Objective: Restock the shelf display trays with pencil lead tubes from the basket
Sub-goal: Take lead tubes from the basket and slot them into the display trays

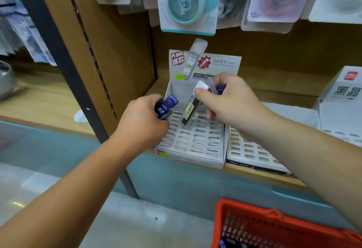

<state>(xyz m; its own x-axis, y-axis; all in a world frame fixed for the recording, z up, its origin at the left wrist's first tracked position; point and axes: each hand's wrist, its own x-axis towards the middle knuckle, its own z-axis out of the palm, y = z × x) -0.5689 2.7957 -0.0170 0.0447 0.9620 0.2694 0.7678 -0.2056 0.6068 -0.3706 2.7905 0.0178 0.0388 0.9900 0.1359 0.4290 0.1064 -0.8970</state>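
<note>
The wooden shelf [284, 92] carries a white slotted display tray [195, 142]; the red basket [244, 226] sits low at the right, well apart from it; the left hand [141, 119] grips blue-capped lead tubes [168, 103] over the tray's left rear; the right hand [233, 101], nearer the slots, pinches a white-capped lead tube [191, 110] by its cap; its long axis tilts steeply, foot down-left at a rear-row slot, so it likely needs righting to drop in.

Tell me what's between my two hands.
Head view: the slotted tray, plus the white-capped tube the right hand holds tilted; the left hand grips blue tubes.
</note>
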